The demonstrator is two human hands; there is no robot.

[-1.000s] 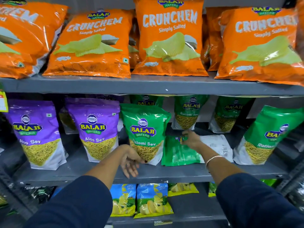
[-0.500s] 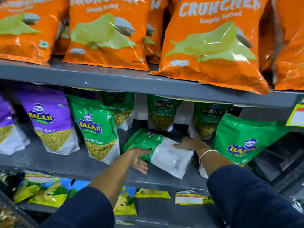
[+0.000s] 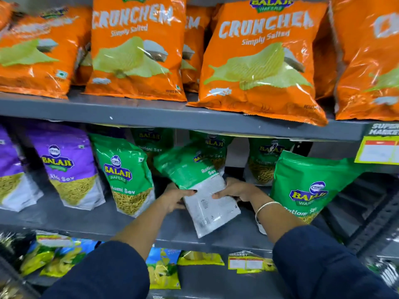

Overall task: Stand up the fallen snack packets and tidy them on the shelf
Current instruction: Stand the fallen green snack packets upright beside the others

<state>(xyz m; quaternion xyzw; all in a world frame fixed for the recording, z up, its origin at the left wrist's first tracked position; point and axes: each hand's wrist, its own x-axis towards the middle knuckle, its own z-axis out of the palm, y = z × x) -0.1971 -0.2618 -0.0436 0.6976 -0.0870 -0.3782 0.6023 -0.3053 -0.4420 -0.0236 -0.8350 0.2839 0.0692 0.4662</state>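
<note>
The green Ratlami Sev packet (image 3: pixel 195 178) is held above the middle shelf (image 3: pixel 103 221), tilted, with its green top toward the back left and its white lower part (image 3: pixel 210 209) pointing toward the front edge of the shelf. Both hands carry it. The left hand (image 3: pixel 174 198) has its grip closed on the left edge of the packet, with the thumb lying on the white part. The right hand (image 3: pixel 236 189) has its grip closed on the right edge, its fingers on the white part, and a thin bangle (image 3: pixel 264 208) sits on that wrist.

Just left of the packet stands an upright green packet (image 3: pixel 125 173), and beside that an upright purple Aloo Sev packet (image 3: pixel 67 167). At the right another green packet (image 3: pixel 306 186) leans. More green packets stand at the back. On the upper shelf (image 3: pixel 172 115) stand orange Crunchem bags (image 3: pixel 261 61).
</note>
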